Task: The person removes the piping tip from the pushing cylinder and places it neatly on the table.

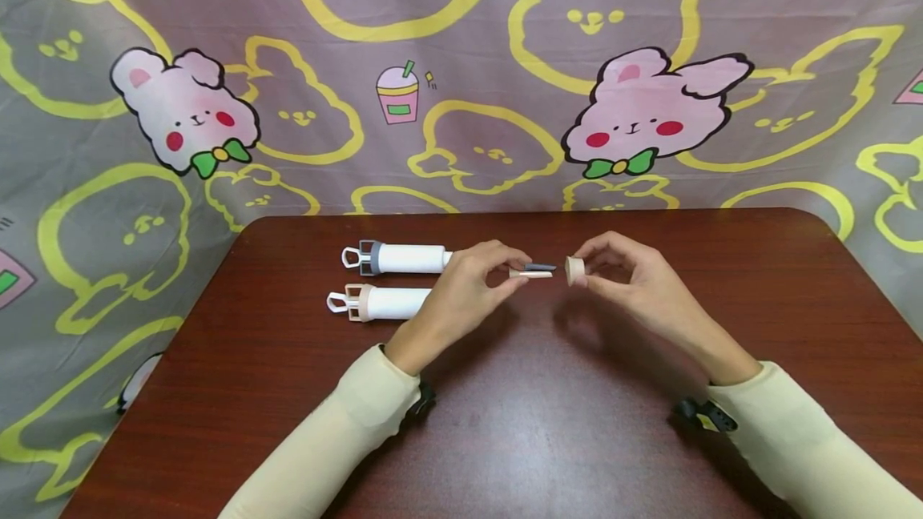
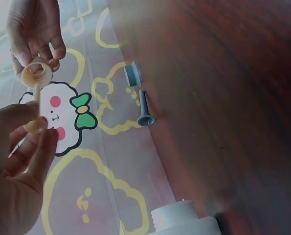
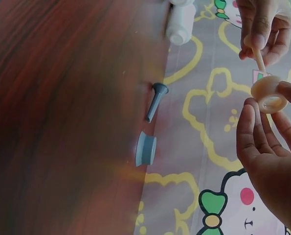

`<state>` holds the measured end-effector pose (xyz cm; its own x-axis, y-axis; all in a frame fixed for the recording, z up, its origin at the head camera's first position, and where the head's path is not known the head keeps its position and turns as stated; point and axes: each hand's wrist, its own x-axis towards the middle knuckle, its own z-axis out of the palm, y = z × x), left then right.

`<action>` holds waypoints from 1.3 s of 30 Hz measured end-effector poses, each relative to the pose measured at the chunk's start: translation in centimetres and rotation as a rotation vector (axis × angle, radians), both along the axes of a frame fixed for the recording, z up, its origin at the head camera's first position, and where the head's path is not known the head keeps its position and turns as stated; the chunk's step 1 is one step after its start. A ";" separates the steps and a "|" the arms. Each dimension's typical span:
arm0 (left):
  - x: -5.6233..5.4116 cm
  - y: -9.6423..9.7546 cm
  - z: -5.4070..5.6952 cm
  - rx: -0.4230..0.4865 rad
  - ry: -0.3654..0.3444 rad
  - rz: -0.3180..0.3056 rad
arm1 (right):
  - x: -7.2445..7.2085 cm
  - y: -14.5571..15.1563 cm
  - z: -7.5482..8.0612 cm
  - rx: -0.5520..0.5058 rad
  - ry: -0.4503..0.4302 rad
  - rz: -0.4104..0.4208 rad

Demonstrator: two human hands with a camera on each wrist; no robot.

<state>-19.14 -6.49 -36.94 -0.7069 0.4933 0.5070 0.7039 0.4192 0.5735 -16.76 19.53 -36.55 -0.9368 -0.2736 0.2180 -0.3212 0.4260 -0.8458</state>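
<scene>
My left hand (image 1: 469, 283) pinches a slim beige nozzle (image 1: 537, 274) near its flared end, the narrow tip pointing right. In my right hand (image 1: 642, 279), thumb and fingers grip a beige ring-shaped cap (image 1: 574, 271). A small gap separates tip and cap in the head view; the left wrist view shows the tip overlapping the cap's rim. Beyond the hands, on the table, lies a grey nozzle (image 2: 144, 105) with a flared end. Close to it sits a grey cap (image 3: 146, 149), hidden in the head view.
Two white syringe-like tubes lie to the left on the brown table (image 1: 519, 423): one with a grey collar (image 1: 411, 259), one with a beige collar (image 1: 397, 303) partly behind my left hand. A patterned cloth (image 1: 461, 62) hangs behind the table.
</scene>
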 end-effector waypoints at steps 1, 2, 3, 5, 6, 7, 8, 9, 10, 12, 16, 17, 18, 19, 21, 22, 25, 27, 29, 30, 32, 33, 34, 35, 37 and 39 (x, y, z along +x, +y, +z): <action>0.0 0.0 0.0 -0.011 -0.012 0.000 | 0.0 0.0 -0.1 0.010 0.001 -0.002; 0.0 0.0 -0.1 -0.021 -0.024 -0.001 | 0.0 0.1 -0.1 0.019 0.003 -0.001; 0.0 0.1 -0.1 -0.032 -0.036 0.001 | 0.0 0.2 -0.2 0.032 0.005 -0.002; 0.1 0.2 -0.2 -0.051 -0.058 0.004 | -0.1 0.3 -0.3 0.053 0.006 -0.001; 0.1 0.2 -0.2 -0.063 -0.065 0.007 | -0.1 0.3 -0.3 0.065 0.008 -0.003; 0.1 0.3 -0.3 -0.077 -0.073 0.010 | -0.1 0.4 -0.4 0.073 0.009 -0.003; 0.1 0.4 -0.3 -0.091 -0.081 0.012 | -0.1 0.4 -0.5 0.084 0.011 -0.003; 0.1 0.5 -0.4 -0.108 -0.089 0.016 | -0.1 0.4 -0.5 0.094 0.012 -0.005; 0.2 0.6 -0.5 -0.125 -0.096 0.017 | -0.2 0.4 -0.6 0.101 0.013 -0.006; 0.2 0.8 -0.6 -0.160 -0.114 0.022 | -0.2 0.4 -0.6 0.116 0.019 -0.009; 0.2 1.2 -0.7 -0.217 -0.156 0.033 | -0.1 0.3 -0.6 0.144 0.027 -0.016; 0.3 1.2 -0.8 -0.227 -0.170 0.037 | -0.1 0.3 -0.7 0.152 0.029 -0.017; 0.3 1.3 -0.8 -0.233 -0.183 0.040 | -0.1 0.3 -0.7 0.157 0.030 -0.016; 0.3 1.4 -0.8 -0.242 -0.194 0.046 | -0.1 0.3 -0.8 0.165 0.032 -0.016; 0.3 1.6 -0.8 -0.259 -0.214 0.058 | -0.2 0.3 -0.9 0.177 0.035 -0.012; 0.3 1.7 -0.8 -0.268 -0.221 0.065 | -0.2 0.3 -0.9 0.183 0.039 -0.011; 0.3 2.0 -0.9 -0.297 -0.240 0.082 | -0.4 0.3 -1.2 0.209 0.059 -0.007; 0.3 2.2 -1.0 -0.311 -0.254 0.089 | -0.4 0.3 -1.3 0.229 0.070 -0.011; 0.3 2.3 -1.0 -0.320 -0.268 0.094 | -0.5 0.2 -1.4 0.252 0.079 -0.016; 0.3 2.4 -1.0 -0.324 -0.275 0.097 | -0.5 0.2 -1.4 0.259 0.081 -0.018; 0.3 2.5 -1.1 -0.332 -0.287 0.102 | -0.5 0.2 -1.5 0.279 0.087 -0.023; 0.3 2.6 -1.2 -0.337 -0.291 0.105 | -0.5 0.3 -1.5 0.286 0.090 -0.021; 0.3 2.6 -1.2 -0.343 -0.295 0.109 | -0.5 0.3 -1.5 0.293 0.090 -0.021; 0.2 2.7 -1.3 -0.348 -0.299 0.112 | -0.5 0.3 -1.5 0.302 0.089 -0.019; 0.2 2.8 -1.4 -0.360 -0.309 0.118 | -0.5 0.3 -1.6 0.318 0.080 -0.014; 0.1 3.0 -1.5 -0.375 -0.319 0.124 | -0.5 0.3 -1.6 0.326 0.067 -0.008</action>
<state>-19.03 -3.50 -38.46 -0.8625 0.5025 0.0603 0.4500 0.7071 0.5455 -17.21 19.83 -38.13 -0.9259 -0.3315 0.1813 -0.3668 0.6732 -0.6420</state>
